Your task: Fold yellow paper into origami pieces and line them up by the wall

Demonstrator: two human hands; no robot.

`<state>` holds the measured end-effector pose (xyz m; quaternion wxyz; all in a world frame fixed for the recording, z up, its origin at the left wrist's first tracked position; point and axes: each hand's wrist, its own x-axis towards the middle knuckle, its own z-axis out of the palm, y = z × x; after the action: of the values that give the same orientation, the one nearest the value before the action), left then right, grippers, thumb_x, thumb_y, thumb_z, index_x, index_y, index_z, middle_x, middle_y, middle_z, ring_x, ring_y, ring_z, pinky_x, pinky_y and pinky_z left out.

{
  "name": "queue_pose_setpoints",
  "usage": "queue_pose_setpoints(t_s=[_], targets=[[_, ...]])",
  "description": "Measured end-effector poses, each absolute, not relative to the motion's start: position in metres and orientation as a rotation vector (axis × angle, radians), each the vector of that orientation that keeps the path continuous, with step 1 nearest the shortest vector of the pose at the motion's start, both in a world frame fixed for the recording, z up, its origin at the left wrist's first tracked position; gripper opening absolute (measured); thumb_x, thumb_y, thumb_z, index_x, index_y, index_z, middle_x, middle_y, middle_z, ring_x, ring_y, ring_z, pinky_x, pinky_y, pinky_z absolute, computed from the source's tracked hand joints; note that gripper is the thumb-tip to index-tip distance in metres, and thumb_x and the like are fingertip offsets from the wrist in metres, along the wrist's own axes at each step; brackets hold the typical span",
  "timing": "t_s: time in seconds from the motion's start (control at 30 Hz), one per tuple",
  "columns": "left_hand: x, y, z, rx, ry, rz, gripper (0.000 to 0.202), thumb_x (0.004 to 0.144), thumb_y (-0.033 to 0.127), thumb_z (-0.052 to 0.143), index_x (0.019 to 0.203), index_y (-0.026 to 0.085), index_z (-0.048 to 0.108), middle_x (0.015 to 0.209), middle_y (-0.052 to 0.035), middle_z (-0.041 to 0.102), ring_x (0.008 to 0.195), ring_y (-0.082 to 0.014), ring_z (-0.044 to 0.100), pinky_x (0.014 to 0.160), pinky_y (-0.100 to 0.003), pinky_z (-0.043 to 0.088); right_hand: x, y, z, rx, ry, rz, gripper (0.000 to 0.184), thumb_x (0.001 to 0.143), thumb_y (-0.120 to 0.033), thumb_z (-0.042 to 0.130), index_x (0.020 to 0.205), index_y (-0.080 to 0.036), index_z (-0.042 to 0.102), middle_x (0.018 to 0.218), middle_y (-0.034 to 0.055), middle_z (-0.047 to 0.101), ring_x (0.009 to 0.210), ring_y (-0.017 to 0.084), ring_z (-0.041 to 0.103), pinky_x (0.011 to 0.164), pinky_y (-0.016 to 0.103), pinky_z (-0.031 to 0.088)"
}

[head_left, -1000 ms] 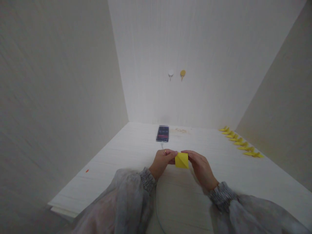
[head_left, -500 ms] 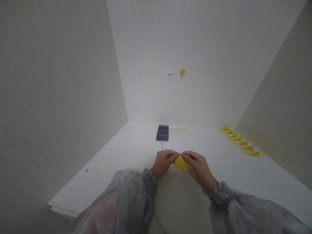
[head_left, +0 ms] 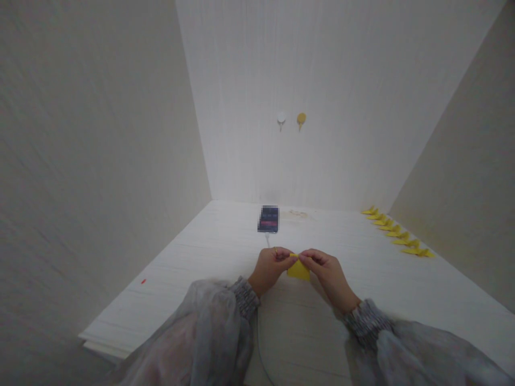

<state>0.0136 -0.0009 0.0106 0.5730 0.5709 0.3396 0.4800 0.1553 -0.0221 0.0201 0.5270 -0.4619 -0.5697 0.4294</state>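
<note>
Between my two hands is a small piece of yellow paper (head_left: 298, 271), held up over the white table. My left hand (head_left: 270, 269) pinches its upper left edge, thumb in front and fingers behind. At the upper right edge my right hand (head_left: 328, 276) pinches it in the same way. The two thumb tips nearly meet at the top of the paper. Fingertips hide part of the upper edge. Along the right side of the table stands a slanting row of several folded yellow paper pieces (head_left: 396, 234).
A phone (head_left: 269, 220) lies beyond my hands, its cable (head_left: 259, 335) running towards me under my left wrist. A small red scrap (head_left: 144, 281) is on the table (head_left: 193, 241) at left. White and yellow hooks (head_left: 301, 119) are on the back wall; side walls enclose the table.
My left thumb has shifted slightly at the paper's top edge, and the top now looks flatter than the earlier peaked shape. Both hands stay in nearly the same place.
</note>
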Motion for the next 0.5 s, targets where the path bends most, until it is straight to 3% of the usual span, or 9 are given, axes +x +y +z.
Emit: queue_pose_setpoints(t_s=[0.2,0.5], targets=[[0.0131,-0.0008,0.0099,1.395,0.862,1.090,0.027,0.059,0.036,0.063,0.064,0.010,0.063,0.056,-0.0014,0.060,0.051,-0.0091,0.051,0.051,-0.020,0.039,0.1577,-0.0185,0.0139,-1.132,-1.454,0.959,0.018,0.066,-0.034,0.059,0.067,-0.016,0.062,0.064,0.0018,0.060,0.062,0.014,0.054,0.059,0.025,0.043],[0.0128,-0.0026,0.0114,1.336,0.803,1.048,0.025,0.065,0.035,0.057,0.068,0.011,0.064,0.061,-0.0028,0.062,0.057,-0.0117,0.056,0.059,-0.026,0.046,0.1579,-0.0217,0.0187,-1.233,-1.542,0.824,0.019,0.069,-0.034,0.054,0.066,-0.017,0.061,0.062,0.0011,0.059,0.060,0.014,0.053,0.056,0.024,0.041]])
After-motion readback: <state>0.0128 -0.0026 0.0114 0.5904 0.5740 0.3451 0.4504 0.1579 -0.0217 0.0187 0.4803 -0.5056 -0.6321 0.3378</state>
